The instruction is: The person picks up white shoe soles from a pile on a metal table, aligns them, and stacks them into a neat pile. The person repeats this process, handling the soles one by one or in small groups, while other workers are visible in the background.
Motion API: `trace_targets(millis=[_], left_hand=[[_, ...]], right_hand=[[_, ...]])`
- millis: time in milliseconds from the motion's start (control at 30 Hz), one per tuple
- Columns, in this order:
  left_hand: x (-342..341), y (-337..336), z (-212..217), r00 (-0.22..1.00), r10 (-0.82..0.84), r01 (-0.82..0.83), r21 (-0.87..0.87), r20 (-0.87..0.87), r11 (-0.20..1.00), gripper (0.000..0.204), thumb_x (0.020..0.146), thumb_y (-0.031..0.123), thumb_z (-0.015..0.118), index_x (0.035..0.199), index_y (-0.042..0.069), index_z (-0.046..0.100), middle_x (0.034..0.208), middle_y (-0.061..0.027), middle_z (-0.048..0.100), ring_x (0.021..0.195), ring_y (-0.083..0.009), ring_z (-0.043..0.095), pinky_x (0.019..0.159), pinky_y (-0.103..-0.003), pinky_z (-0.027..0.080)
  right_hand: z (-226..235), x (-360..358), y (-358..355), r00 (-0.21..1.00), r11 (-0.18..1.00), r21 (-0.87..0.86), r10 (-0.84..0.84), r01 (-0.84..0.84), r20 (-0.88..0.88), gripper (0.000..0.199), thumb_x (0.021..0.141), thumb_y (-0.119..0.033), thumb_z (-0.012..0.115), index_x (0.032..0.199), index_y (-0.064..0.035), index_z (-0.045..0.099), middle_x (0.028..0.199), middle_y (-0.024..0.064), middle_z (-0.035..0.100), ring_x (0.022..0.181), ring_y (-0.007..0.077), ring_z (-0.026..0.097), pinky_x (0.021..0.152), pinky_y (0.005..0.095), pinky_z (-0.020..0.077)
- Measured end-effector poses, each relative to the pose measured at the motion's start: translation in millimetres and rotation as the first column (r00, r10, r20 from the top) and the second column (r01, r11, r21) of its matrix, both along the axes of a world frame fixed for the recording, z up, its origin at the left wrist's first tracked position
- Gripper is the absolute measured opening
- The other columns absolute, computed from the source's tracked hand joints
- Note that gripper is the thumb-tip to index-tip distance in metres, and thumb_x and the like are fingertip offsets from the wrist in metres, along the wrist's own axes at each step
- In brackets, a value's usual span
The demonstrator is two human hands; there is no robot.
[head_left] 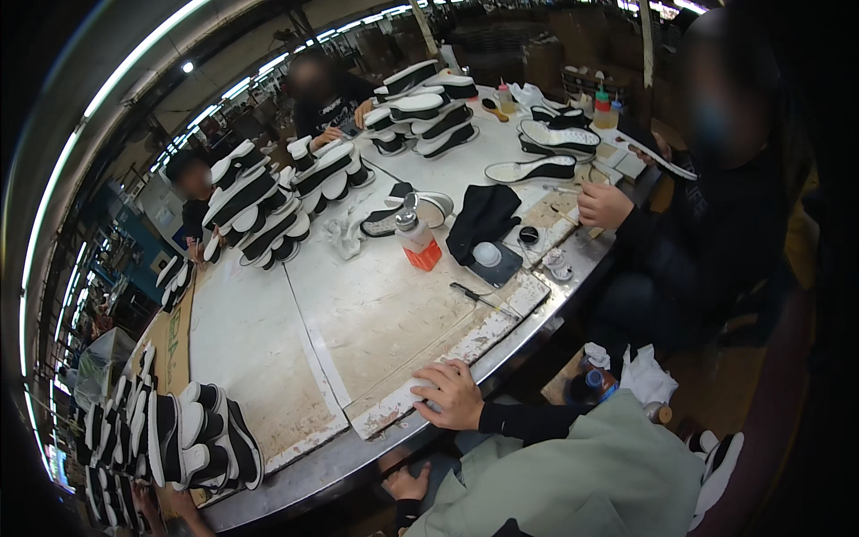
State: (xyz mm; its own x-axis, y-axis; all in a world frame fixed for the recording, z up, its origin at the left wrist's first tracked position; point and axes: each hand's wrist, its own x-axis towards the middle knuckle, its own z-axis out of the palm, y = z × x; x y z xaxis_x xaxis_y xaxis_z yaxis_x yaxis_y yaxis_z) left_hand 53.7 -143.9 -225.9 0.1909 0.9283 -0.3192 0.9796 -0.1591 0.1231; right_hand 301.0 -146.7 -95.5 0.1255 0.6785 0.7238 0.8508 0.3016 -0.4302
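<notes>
Over the table's near edge lies my right hand (449,394), in a black sleeve, its fingers bent over a small pale rounded thing mostly hidden beneath them. Lower down, by my lap, my left hand (408,483) has its fingers curled in. Whatever it may hold is hidden. Beyond my right hand lies a thin tool with a black handle (467,293). Past it are a dark pad with a white dome (488,255) on top, a black cloth (483,219), and a clear bottle with orange-red liquid (418,242) and a metal top.
Black-and-white shoe soles stand in stacks at the far side (246,210) and the near left (201,434). A co-worker's hand (604,206) rests at the right edge; other people sit opposite. Bare arms (183,512) reach in at lower left. Squeeze bottles (603,107) stand far right.
</notes>
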Motion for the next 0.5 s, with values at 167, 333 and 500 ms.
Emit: trace_targets(millis=[167, 333, 500], left_hand=[[20, -17, 82, 0.651, 0.277, 0.212, -0.519, 0.707, 0.828, 0.053, 0.086, 0.025, 0.065, 0.130, -0.001, 0.050, 0.127, -0.0226, 0.054, 0.114, -0.0303, 0.056, 0.099, -0.041, 0.042], [35, 2, 191, 0.265, 0.303, 0.468, -0.397, 0.915, 0.789, 0.040, 0.092, 0.008, 0.058, 0.128, -0.005, 0.048, 0.123, -0.0177, 0.057, 0.110, -0.0229, 0.058, 0.098, -0.035, 0.043], [64, 96, 194, 0.322, -0.126, -0.008, 0.136, 0.938, 0.991, 0.034, 0.089, 0.003, 0.059, 0.121, -0.007, 0.053, 0.120, -0.0161, 0.059, 0.111, -0.0212, 0.056, 0.097, -0.031, 0.042]], right_hand=[[-1, 0, 3, 0.991, 0.999, 0.018, -0.029, 0.032, -0.132, 0.019, 0.074, -0.020, 0.069, 0.092, -0.0129, 0.068, 0.110, 0.0037, 0.062, 0.108, 0.0215, 0.054, 0.091, 0.0410, 0.0345], [8, -2, 5, 0.930, 0.997, -0.064, 0.016, -0.043, -0.368, 0.018, 0.074, -0.019, 0.067, 0.090, -0.0116, 0.068, 0.110, 0.0035, 0.061, 0.107, 0.0212, 0.053, 0.091, 0.0392, 0.0339], [6, 5, 6, 0.921, 0.997, -0.051, 0.031, -0.055, -0.389, 0.015, 0.074, -0.019, 0.067, 0.088, -0.0135, 0.068, 0.110, 0.0018, 0.061, 0.104, 0.0195, 0.054, 0.087, 0.0374, 0.0340]])
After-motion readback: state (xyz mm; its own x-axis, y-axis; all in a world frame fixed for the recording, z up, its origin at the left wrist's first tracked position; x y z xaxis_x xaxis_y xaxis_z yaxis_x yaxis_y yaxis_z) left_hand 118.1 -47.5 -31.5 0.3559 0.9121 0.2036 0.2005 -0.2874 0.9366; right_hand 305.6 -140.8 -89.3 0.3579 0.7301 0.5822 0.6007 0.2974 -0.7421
